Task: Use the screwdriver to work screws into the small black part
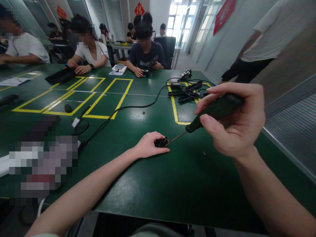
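My right hand [237, 121] is closed round the dark green handle of a screwdriver [214, 110], held at a slant to the upper right. Its thin metal shaft runs down left, and the tip meets or nearly meets a small black part [163, 142] on the table. My left hand [150, 144] grips that part between thumb and fingers, low against the green tabletop. The part has a short round stub standing up; the rest of it is hidden by my fingers, so its kind is unclear.
On the green table [138, 184], a black cable [133, 107] runs from the left to a heap of black cables and parts [187, 92] inside yellow tape [175, 112]. Blurred items lie at left. Co-workers sit across; one person [261, 42] stands at right.
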Motion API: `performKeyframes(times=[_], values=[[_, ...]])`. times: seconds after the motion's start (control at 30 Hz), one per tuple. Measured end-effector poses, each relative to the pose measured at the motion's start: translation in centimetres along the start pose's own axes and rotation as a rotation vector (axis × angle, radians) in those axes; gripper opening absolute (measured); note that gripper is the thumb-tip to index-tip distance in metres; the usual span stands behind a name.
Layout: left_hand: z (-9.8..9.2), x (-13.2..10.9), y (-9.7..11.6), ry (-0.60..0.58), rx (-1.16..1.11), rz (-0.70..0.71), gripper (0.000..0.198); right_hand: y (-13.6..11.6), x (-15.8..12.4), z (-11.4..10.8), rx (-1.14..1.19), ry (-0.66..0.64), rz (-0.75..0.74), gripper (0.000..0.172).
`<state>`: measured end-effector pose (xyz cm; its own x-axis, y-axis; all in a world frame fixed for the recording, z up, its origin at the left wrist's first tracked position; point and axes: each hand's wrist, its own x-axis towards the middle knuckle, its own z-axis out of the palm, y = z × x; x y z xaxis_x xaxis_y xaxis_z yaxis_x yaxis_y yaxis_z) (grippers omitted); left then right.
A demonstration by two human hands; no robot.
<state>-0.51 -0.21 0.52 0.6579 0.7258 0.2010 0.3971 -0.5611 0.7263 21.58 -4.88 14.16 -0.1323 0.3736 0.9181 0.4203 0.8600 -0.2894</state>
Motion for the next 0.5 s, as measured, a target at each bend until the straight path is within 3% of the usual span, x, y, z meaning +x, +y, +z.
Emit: performKeyframes(times=[0.3, 0.5], values=[[0.00, 0.06, -0.10, -0.001, 0.001, 0.004, 0.030, 0.09, -0.14, -0.15, -0.067, 0.002, 0.055, 0.062], [0.00, 0.02, -0.17, -0.007, 0.007, 0.019, 0.030, -0.60, 0.29, 0.16, 0.037, 0.030, 0.066, 0.068]])
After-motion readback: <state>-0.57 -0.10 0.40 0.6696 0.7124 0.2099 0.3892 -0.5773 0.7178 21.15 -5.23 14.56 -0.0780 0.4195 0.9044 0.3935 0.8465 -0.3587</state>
